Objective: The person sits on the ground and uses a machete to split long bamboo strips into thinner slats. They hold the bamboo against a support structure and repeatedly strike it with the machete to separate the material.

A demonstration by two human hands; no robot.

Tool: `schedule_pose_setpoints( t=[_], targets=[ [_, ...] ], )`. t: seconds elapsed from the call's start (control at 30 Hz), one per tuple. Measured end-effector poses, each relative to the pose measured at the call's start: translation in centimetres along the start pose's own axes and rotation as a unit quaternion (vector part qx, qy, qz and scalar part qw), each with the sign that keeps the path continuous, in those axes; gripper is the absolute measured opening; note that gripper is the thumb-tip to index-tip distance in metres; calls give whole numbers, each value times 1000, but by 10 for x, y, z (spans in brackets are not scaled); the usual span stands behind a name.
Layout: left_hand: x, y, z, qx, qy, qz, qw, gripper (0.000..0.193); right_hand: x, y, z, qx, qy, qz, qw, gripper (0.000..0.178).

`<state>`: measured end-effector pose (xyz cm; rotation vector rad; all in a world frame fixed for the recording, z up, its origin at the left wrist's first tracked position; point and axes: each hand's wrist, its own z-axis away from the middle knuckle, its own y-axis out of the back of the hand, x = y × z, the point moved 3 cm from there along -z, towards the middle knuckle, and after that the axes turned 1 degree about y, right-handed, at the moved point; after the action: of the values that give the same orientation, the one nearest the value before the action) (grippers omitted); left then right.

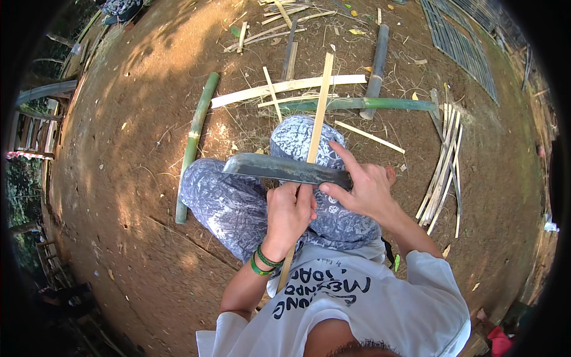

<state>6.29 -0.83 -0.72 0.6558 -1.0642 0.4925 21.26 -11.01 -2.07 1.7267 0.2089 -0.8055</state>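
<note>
A long pale bamboo strip [321, 113] runs from beyond my knees back toward my shirt. My left hand [288, 211] is closed around it just below the blade. Across the strip lies a machete [279, 168], its broad dark tip pointing left. My right hand [370, 187] grips the machete at its right end, mostly hiding the handle. The right index finger stretches forward and the thumb rests by the base of the blade. Both hands are above my patterned trousers [220, 202], between my bent knees.
A green bamboo pole [199, 137] lies left of my knee; another green pole [392, 103] crosses ahead, touching a dark pole [376, 71]. Split strips [443, 166] lie bundled at right, more offcuts [285, 27] ahead. A slatted panel [458, 47] is far right. A red sleeve [498, 340] shows lower right.
</note>
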Motion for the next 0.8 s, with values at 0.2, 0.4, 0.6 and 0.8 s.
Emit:
schedule_pose_setpoints(
  t=[0.2, 0.4, 0.6, 0.8],
  targets=[
    [-4, -3, 1, 21, -62, -40, 997, 37, 0, -4, 0, -1, 11, 25, 1000, 89],
    [-8, -6, 5, 35, -78, -43, 995, 31, 10, -11, -2, 17, 20, 15, 1000, 85],
    [-14, -4, 13, 10, -76, -53, 996, 25, 11, -8, -3, 19, -9, 4, 1000, 82],
    [-22, 1, 28, 13, -80, -61, 995, 23, 12, -5, -1, -4, -46, -6, 999, 82]
  ],
)
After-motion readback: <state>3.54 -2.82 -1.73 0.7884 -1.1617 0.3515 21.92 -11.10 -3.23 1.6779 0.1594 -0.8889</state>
